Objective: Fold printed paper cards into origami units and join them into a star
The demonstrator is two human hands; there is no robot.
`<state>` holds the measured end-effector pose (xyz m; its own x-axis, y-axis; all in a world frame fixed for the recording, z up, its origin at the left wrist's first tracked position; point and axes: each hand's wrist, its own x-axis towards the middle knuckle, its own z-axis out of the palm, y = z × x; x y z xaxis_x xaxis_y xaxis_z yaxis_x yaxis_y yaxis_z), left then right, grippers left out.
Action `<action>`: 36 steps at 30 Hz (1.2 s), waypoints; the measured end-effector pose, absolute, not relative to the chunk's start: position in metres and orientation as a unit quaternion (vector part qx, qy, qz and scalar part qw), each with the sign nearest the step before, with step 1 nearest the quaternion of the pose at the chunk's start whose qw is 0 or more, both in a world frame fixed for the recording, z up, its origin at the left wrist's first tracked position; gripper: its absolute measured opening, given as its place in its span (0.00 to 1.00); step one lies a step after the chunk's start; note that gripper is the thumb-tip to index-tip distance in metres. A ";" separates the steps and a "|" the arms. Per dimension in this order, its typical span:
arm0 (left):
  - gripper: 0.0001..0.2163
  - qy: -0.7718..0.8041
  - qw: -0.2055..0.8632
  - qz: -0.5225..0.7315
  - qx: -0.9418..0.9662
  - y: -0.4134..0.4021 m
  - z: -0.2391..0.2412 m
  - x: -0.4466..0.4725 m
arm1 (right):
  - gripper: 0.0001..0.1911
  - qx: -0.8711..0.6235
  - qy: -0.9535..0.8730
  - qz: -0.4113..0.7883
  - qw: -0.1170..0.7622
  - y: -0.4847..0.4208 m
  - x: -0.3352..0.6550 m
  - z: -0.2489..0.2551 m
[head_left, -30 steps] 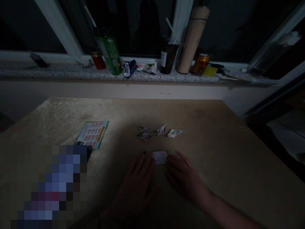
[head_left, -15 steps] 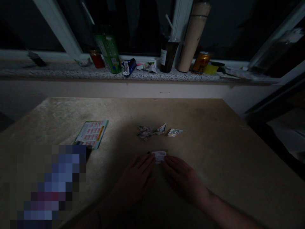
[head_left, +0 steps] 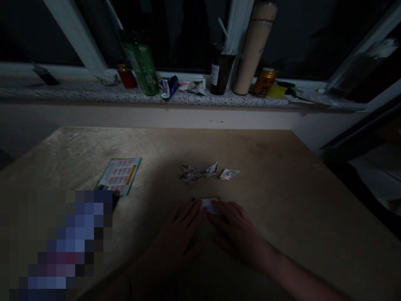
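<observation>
A small folded piece of printed paper (head_left: 209, 204), pale with a green edge at the back, lies on the table in front of me. My left hand (head_left: 181, 230) rests flat with its fingers stretched out, the fingertips at the paper's left side. From the other side my right hand (head_left: 239, 229) lies flat, its fingers over the paper's right part. Both hands are open, and they hide some of the paper. Just beyond are folded, pointed paper shapes: a group at the left (head_left: 190, 173), a slanted one beside it (head_left: 211, 169) and a separate kite-like one (head_left: 229, 174).
A printed calendar sheet (head_left: 120, 173) lies on the table (head_left: 282, 179) to the left, by a pixelated patch. Along the windowsill (head_left: 188, 98) stand a green carton (head_left: 145, 69), a dark cup with a straw (head_left: 221, 73), a beige flask (head_left: 255, 46) and an orange can (head_left: 265, 82).
My right hand has slid a little to the left across the paper and covers more of it. The left hand has barely moved, and the folded shapes lie as before.
</observation>
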<state>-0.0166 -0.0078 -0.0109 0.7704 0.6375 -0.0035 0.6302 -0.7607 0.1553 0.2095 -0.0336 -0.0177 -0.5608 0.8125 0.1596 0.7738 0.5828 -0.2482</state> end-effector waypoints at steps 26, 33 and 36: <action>0.30 0.383 -0.018 0.032 0.923 -0.023 -0.022 -0.014 | 0.11 -0.483 -0.849 -0.024 0.215 -0.032 0.218 -0.021; 0.37 0.365 -0.027 0.034 0.930 -0.026 -0.029 -0.019 | 0.11 -0.479 -0.845 -0.012 0.237 -0.032 0.220 -0.023; 0.37 0.371 -0.041 0.038 0.927 -0.028 -0.030 -0.019 | 0.10 -0.480 -0.842 -0.027 0.245 -0.033 0.221 -0.022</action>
